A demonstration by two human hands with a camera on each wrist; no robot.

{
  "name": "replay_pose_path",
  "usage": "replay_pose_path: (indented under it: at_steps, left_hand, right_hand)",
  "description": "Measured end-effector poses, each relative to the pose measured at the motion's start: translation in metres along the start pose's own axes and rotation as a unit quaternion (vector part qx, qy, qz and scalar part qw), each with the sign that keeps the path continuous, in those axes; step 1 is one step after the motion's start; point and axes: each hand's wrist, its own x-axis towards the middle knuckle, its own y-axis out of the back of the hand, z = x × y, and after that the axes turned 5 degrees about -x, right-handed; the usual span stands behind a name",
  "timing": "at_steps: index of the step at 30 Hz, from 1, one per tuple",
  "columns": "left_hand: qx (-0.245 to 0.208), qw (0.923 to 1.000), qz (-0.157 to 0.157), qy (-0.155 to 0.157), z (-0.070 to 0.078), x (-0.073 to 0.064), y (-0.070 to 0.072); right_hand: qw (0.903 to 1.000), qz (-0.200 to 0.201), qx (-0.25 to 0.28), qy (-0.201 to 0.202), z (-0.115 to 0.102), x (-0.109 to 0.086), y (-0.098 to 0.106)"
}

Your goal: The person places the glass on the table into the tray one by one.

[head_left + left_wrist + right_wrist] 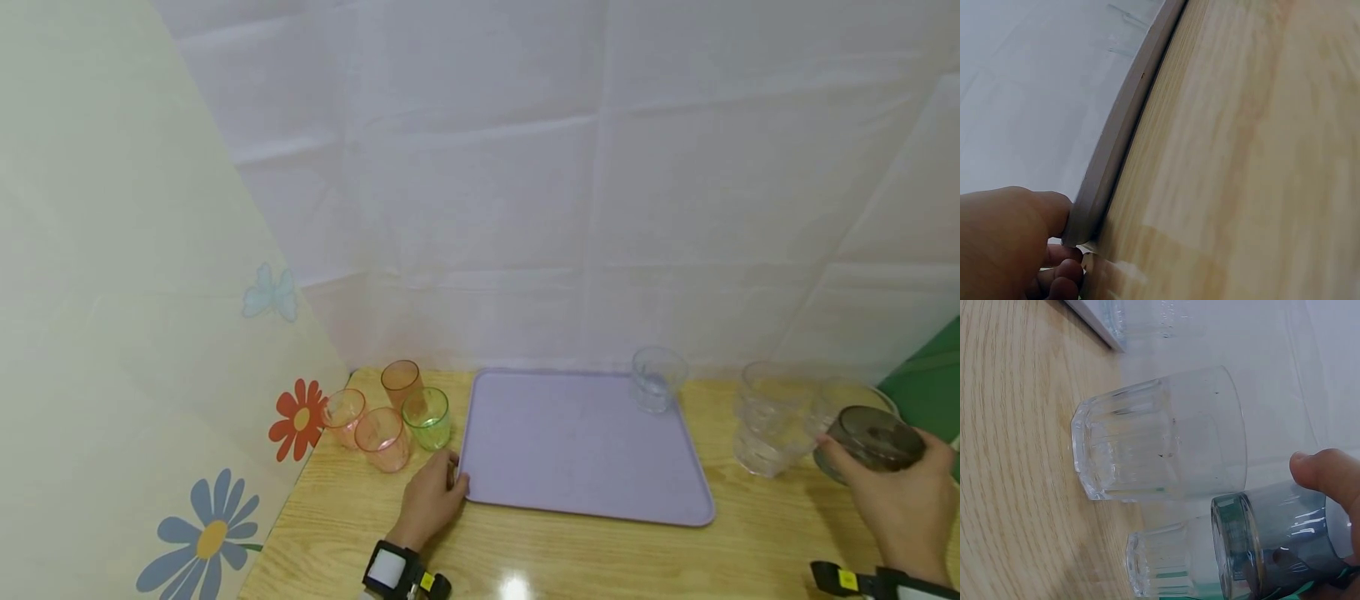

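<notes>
Two upright surfaces bound the table: a creased white sheet [480, 183] at 12 o'clock and a pale panel [112, 250] with printed flowers at 10 o'clock. All clock positions are taken from the centre of the tray in the head view. The wood-grain table [600, 558] supports the purple tray [585, 450], which lies flat. A green surface [926, 375] shows at 3 o'clock, at the right edge.

The left hand [429, 500] grips the tray corner at 8 o'clock, thumb against the rim. The right hand [911, 500], at 3 o'clock, grasps the dark grey glass [1279, 550] and holds it clear of the table, base toward the tabletop.

Of the clear glasses, the front clear glass [1154, 440] stands on the table at 3 o'clock, between the tray and the right hand. The rear clear glass [1172, 556] stands beyond it, partly hidden by the dark grey glass. A third clear glass [655, 383] sits on the tray at its 2 o'clock corner.

Four tinted cups cluster at 9 o'clock. Within the cluster, an amber cup [402, 385] occupies 1 o'clock, a green cup [427, 421] 3, a pink cup [383, 442] 6 and a second pink cup [345, 418] 9.
</notes>
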Motion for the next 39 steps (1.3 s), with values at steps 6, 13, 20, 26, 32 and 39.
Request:
replay_pose_path:
  at_steps: [6,13,20,26,32,39]
  left_hand:
    - [0.005,1.0000,0.003,-0.004,-0.0015,0.0003,-0.0012]
    - [0.002,1.0000,0.003,-0.004,-0.0022,0.0001,-0.0019]
    - [0.002,1.0000,0.004,-0.006,-0.0024,-0.0003,-0.0014]
    - [0.001,0.9999,0.007,-0.011,-0.0027,0.0000,-0.0010]
    - [0.002,0.9999,0.006,-0.009,-0.0021,-0.0007,-0.0007]
    - [0.000,0.9999,0.006,-0.009,-0.0017,-0.0004,-0.0007]
  right_hand:
    - [0.9999,0.009,0.009,0.005,-0.0022,-0.0016,-0.0003]
    - [0.9996,0.015,0.017,0.014,-0.0044,-0.0022,0.0030]
    - [0.9994,0.022,0.015,0.023,-0.0070,-0.0047,0.0042]
    - [0.9994,0.024,0.011,0.024,-0.0086,-0.0060,0.0040]
    - [0.9994,0.022,0.015,0.023,-0.0085,-0.0066,0.0048]
    - [0.9991,0.023,0.018,0.031,-0.0090,-0.0064,0.0060]
